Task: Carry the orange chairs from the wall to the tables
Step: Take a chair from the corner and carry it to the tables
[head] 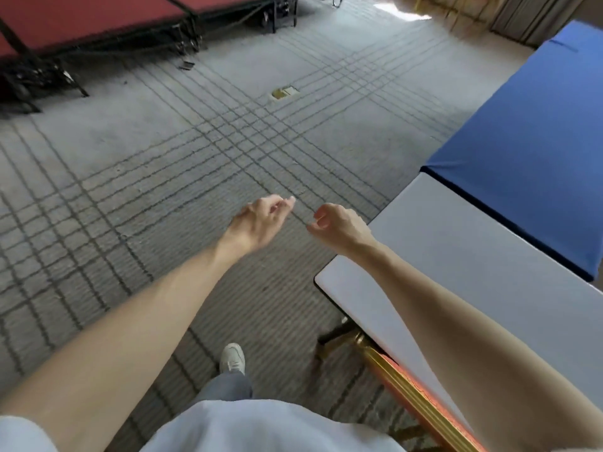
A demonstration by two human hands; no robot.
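1. Hands. We hold both forearms out in front of the body, over the carpet (pixel 163 190). The left hand (pixel 259 221) has its fingers loosely curled and grips nothing. The right hand (pixel 339 225) is just beside it, not touching it; its fingers are also loosely curled toward the palm and are likewise empty. The right forearm passes above the near corner of the white counter (pixel 473 256).

2. Task item. One orange chair (pixel 417 396) shows at the lower right. Only a gold frame rail and a strip of orange upholstery are visible, close against the near long edge of the white counter and partly hidden by it and by our right arm. Neither hand touches the chair.

3. Surroundings. A counter under a blue cloth (pixel 528 151) adjoins the far end of the white counter. Red-topped stage platforms (pixel 98 17) on black folding frames stand at the upper left. A small floor box (pixel 284 92) is set in the carpet, well ahead of the hands. One pale shoe (pixel 232 357) is planted below the left forearm.
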